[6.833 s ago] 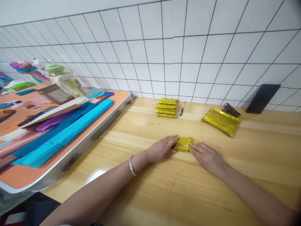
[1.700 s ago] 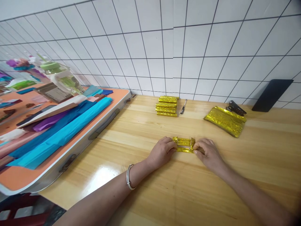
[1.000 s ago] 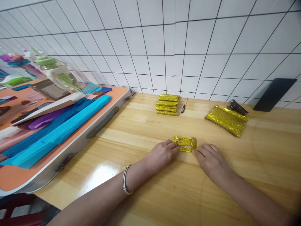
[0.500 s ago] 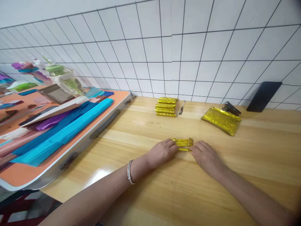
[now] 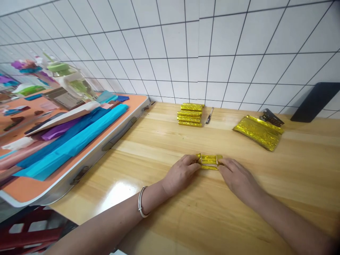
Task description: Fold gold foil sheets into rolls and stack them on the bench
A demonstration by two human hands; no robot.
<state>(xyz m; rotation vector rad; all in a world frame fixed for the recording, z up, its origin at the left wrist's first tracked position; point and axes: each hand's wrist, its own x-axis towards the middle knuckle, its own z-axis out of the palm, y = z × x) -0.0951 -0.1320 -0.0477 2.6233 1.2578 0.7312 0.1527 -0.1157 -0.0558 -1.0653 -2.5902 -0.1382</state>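
Foil: small folded gold foil packet (image 5: 209, 162) flat on wooden worktop (image 5: 186, 212).
Left hand (image 5: 180, 173): fingertips pinch packet's left end.
Right hand (image 5: 239, 179): fingertips pinch right end.

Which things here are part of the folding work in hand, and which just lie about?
In use:
left hand
right hand
folded gold piece, pressed between both hands
gold stack
gold sheets

Lying about:
pen
stapler
black phone
blue paper
orange board
bottle
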